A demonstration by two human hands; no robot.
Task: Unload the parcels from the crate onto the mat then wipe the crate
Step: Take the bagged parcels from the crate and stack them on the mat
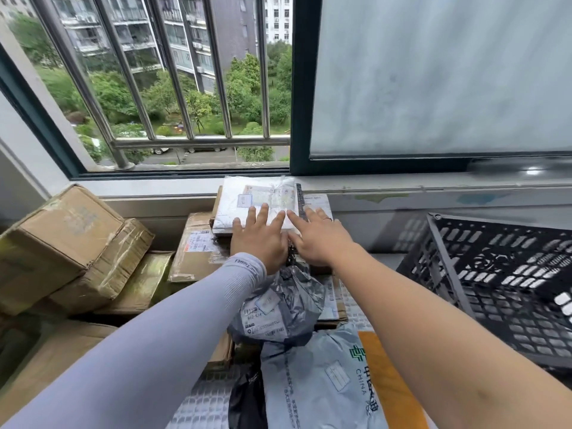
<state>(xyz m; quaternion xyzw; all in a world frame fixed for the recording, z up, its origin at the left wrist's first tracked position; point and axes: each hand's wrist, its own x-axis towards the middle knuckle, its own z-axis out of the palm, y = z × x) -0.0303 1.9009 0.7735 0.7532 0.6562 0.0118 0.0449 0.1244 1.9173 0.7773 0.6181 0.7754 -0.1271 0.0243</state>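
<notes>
Closest to us at the bottom of the frame sits a grey China Post mailer point(322, 379), with a crumpled dark grey poly bag point(278, 308) just above it, both lying on the silvery mat point(201, 404) among the other parcels. Up in the middle of the frame, our left hand point(260, 239) and right hand point(318, 239) are both laid flat, fingers straight and spread, pressing on a white wrapped parcel point(247, 209) that tops a stack of brown boxes right under the windowsill point(402, 187). Nothing's gripped, just palms down. Over on the left, a pile of taped cardboard boxes point(62, 239) leans together. Our black plastic crate point(495, 283) is at the right edge, tipped on its side, well apart from the hands.
</notes>
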